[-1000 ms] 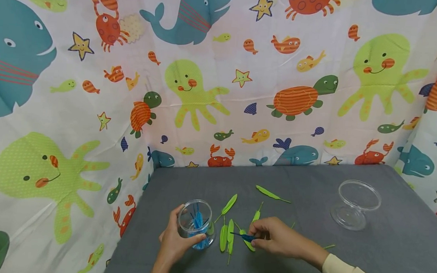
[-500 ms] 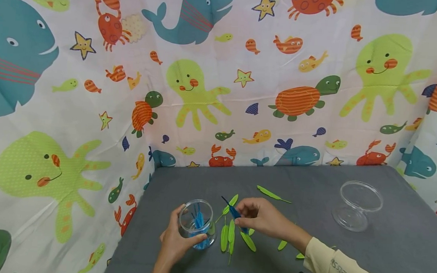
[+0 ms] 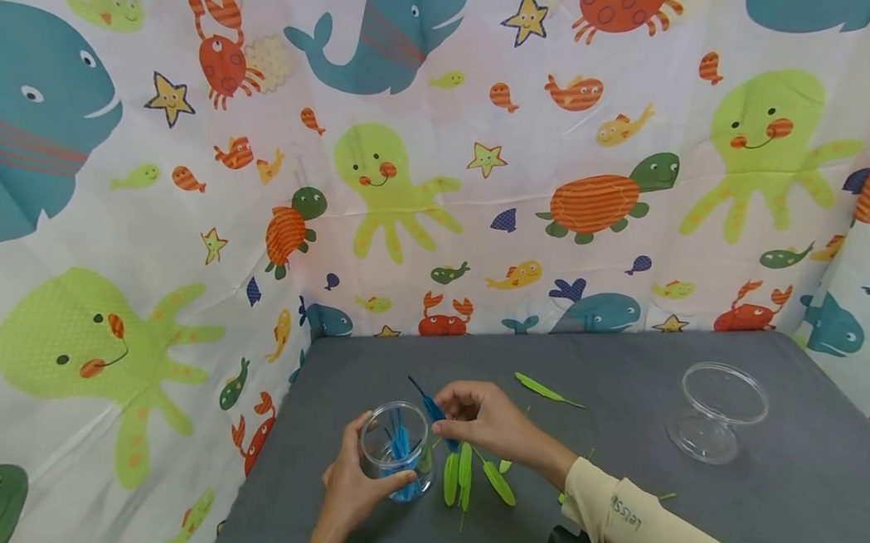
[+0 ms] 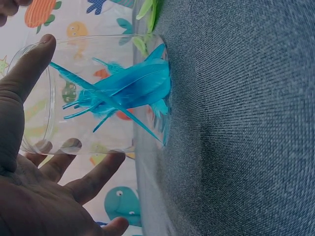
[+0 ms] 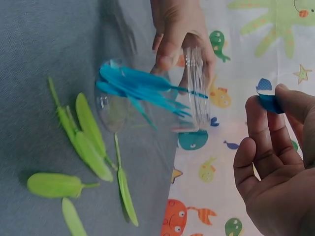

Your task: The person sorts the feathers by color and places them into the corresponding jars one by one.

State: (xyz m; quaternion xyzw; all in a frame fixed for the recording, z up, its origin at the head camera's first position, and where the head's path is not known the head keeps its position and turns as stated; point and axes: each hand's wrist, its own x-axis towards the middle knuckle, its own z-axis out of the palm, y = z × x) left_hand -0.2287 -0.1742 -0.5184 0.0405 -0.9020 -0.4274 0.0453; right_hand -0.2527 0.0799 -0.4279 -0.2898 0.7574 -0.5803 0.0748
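Note:
My left hand (image 3: 357, 483) grips a clear glass jar (image 4: 147, 147) around its side, thumb on the near side and fingers behind. Inside the jar lie several blue feathers (image 4: 133, 86), quills toward the open rim. Just right of the rim, my right hand (image 3: 489, 420) pinches one more blue feather (image 3: 432, 406) between thumb and fingertips, its dark quill pointing up and left. In the right wrist view only a small blue piece of that feather shows between the fingertips. Several green feathers (image 3: 465, 473) lie on the grey table beside the jar, partly under the right hand.
A clear footed glass bowl (image 3: 722, 397) stands at the right of the grey table (image 3: 623, 383). A lone green feather (image 3: 547, 390) lies farther back. A curtain (image 3: 408, 220) printed with sea animals hangs behind and to the left.
My right hand has moved left and up with the blue feather, from over the green feathers to beside the jar's rim. The left hand keeps its hold on the jar.

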